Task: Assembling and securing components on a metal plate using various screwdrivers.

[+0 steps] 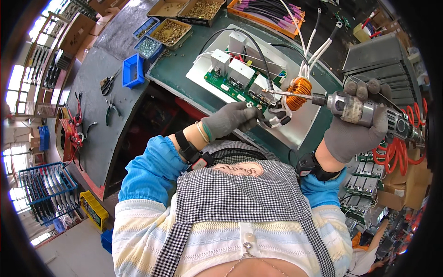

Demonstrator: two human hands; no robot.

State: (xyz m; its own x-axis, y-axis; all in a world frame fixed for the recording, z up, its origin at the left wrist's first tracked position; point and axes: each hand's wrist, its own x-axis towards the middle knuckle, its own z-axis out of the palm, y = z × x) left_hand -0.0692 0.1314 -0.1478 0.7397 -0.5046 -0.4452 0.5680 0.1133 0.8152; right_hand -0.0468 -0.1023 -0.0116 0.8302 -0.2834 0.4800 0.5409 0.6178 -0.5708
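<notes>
In my right hand (pixel 353 138), gloved in grey, is an air screwdriver (pixel 350 108), with fingers wrapped round its body. Its long bit (pixel 295 94) points left across a copper-wound coil (pixel 299 92), and the tip meets the metal parts at the right end of a green circuit board (pixel 221 85). My left hand (pixel 228 121), also gloved, is closed at the board's near edge beside the bit tip. What its fingertips pinch is hidden. A black and white cable (pixel 279 117) loops just right of them. Grey metal blocks (pixel 242 74) stand on the board, which lies on a silvery plate (pixel 307 122).
Blue bins (pixel 133 70) and trays of brass-coloured fasteners (pixel 170 33) stand at the back left. Pliers (pixel 111 111) and scissors (pixel 107 85) lie on the left bench. An orange tray (pixel 267 18) holds dark cables. White leads (pixel 317 51) rise behind the coil; red coiled hose (pixel 399 154) hangs right.
</notes>
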